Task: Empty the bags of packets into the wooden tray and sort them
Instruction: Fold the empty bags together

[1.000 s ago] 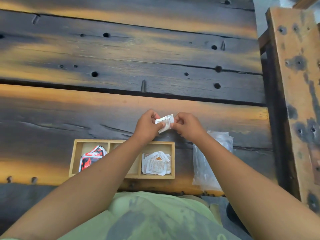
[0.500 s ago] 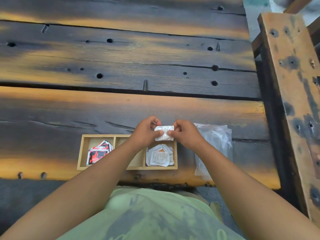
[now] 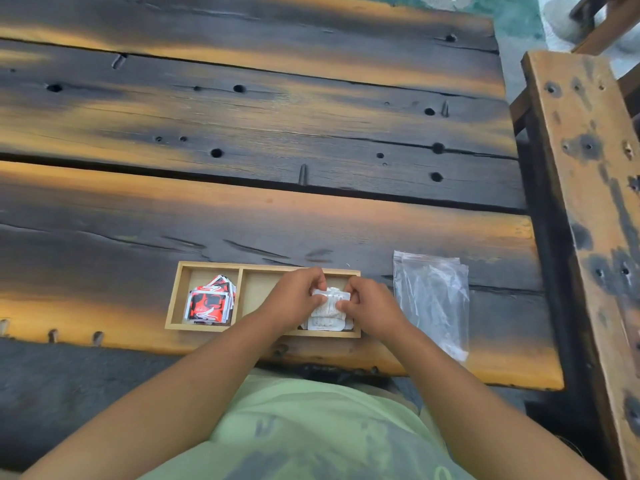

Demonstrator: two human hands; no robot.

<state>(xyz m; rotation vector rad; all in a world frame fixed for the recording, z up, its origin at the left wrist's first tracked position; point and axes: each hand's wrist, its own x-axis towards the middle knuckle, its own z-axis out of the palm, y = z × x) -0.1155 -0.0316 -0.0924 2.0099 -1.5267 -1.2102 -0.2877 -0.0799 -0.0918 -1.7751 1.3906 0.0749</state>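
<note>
Two hands (image 3: 330, 299) pinch one white packet (image 3: 329, 295) (one tray (image 3: 173, 299), three compartments).

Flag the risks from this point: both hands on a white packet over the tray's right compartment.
1. The white packet is pinched by both the left hand and the right hand above the white pile; a loose release could drop it into the bare middle compartment.
2. The forearms hide the tray front, so placement is partly blind.
3. The plastic bags lie near the table edge and could slide off.
</note>
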